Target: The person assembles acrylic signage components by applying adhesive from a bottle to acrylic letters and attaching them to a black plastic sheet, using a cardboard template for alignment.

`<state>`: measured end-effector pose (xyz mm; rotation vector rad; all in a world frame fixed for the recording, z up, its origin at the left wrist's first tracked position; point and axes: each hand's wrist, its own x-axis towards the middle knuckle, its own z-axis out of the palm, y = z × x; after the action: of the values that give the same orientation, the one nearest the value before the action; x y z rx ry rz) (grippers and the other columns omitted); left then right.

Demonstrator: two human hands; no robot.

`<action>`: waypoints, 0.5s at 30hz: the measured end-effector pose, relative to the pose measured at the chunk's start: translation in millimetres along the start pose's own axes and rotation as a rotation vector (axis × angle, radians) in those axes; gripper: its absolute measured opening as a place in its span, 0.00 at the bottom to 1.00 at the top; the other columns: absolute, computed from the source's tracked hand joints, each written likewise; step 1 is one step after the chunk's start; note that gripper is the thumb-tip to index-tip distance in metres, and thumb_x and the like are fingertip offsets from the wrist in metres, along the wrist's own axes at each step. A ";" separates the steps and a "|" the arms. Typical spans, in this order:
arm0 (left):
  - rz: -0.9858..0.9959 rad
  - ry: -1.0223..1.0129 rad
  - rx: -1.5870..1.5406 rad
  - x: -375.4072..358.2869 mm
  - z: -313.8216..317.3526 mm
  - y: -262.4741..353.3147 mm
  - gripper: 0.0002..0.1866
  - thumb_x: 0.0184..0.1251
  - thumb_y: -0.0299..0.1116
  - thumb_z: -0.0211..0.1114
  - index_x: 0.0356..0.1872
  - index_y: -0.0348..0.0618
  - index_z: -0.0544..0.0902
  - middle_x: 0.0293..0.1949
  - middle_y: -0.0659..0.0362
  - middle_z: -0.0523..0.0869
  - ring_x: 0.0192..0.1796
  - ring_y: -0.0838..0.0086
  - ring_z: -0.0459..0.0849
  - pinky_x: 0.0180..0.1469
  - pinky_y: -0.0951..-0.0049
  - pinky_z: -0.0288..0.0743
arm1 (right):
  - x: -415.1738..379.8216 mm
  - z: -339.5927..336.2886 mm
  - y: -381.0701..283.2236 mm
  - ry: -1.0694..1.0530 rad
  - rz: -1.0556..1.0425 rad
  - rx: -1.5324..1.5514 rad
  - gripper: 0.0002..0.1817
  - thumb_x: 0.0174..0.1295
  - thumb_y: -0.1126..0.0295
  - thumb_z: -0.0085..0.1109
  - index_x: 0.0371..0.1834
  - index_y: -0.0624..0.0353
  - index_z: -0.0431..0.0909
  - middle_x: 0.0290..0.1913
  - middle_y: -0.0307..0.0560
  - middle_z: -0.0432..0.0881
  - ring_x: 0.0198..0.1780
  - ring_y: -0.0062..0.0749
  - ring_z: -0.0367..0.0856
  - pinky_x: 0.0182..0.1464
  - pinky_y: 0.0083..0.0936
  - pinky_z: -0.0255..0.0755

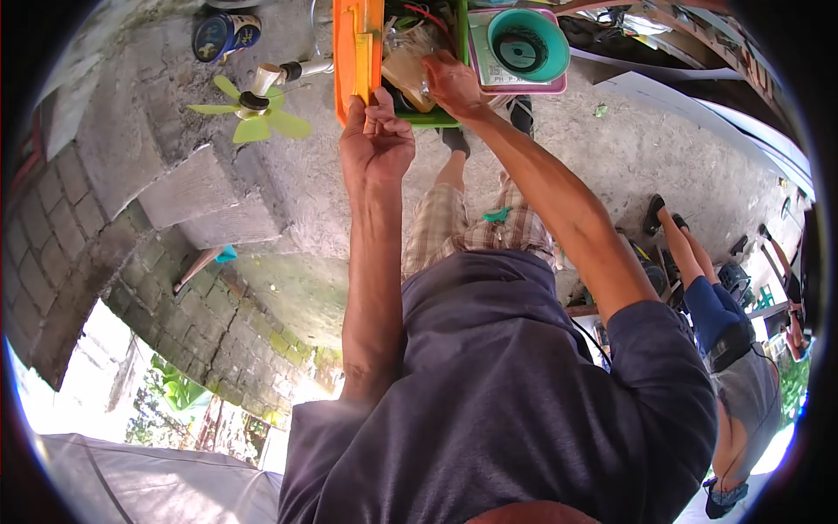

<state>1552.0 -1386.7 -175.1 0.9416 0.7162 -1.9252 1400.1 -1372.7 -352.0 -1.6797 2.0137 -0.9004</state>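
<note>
With its palm turned up, my left hand (377, 140) has its thumb and fingers closed on the near end of an orange lid (345, 65) that carries a yellow bar (363, 52). The lid stands beside a green box (461, 26). My right hand (454, 85) reaches in over the box's near right corner. Its fingers are curled by a tan piece (408, 72) and some shiny clear plastic (410, 39); what they grip is partly hidden. A red strip (428, 16) lies farther back among the box's contents.
Right of the box, a teal bucket (554, 52) sits on a pink-edged tray (532, 88). To the left are a green fan blade (253, 129), a dark blue tin (223, 37) and a concrete block (209, 196). Another person (742, 349) is at the right.
</note>
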 end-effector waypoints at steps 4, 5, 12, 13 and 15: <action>-0.007 -0.035 0.018 5.6 -4.4 10.0 0.16 0.79 0.44 0.59 0.52 0.42 0.82 0.42 0.56 0.90 0.29 0.80 0.87 0.33 0.73 0.75 | -4.6 -10.4 -14.1 0.029 0.125 0.027 0.12 0.57 0.71 0.64 0.44 0.53 0.77 0.49 0.49 0.80 0.44 0.51 0.84 0.38 0.46 0.79; -0.004 -0.049 0.027 6.3 -5.1 11.5 0.16 0.79 0.44 0.58 0.52 0.42 0.82 0.42 0.56 0.90 0.30 0.80 0.88 0.33 0.73 0.75 | 0.5 -16.8 -21.2 0.067 0.006 0.044 0.10 0.58 0.71 0.64 0.43 0.52 0.77 0.49 0.47 0.80 0.48 0.50 0.82 0.43 0.46 0.77; 0.025 -0.003 0.051 6.4 1.5 8.1 0.14 0.77 0.42 0.61 0.51 0.43 0.83 0.41 0.56 0.90 0.30 0.81 0.87 0.32 0.75 0.74 | 37.7 -18.7 -35.6 -0.243 -0.531 -0.323 0.09 0.53 0.67 0.64 0.38 0.51 0.81 0.58 0.37 0.78 0.66 0.38 0.70 0.67 0.49 0.60; 0.027 -0.008 0.049 6.7 2.8 7.9 0.14 0.77 0.41 0.62 0.51 0.43 0.83 0.41 0.56 0.90 0.30 0.81 0.87 0.32 0.75 0.74 | 39.5 -19.8 -32.3 -0.324 -0.516 -0.417 0.09 0.52 0.66 0.64 0.37 0.51 0.82 0.57 0.37 0.79 0.66 0.37 0.69 0.68 0.49 0.58; 0.030 -0.011 0.040 6.9 1.9 9.0 0.13 0.77 0.41 0.62 0.51 0.43 0.83 0.41 0.56 0.90 0.29 0.81 0.86 0.32 0.75 0.74 | 37.7 -29.3 -24.4 -0.307 -0.476 -0.390 0.09 0.50 0.65 0.61 0.34 0.52 0.82 0.50 0.40 0.78 0.61 0.36 0.70 0.63 0.45 0.58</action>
<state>1556.8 -1395.4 -180.9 0.9605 0.6560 -1.9233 1390.8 -1404.4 -309.8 -2.4069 1.6829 -0.3480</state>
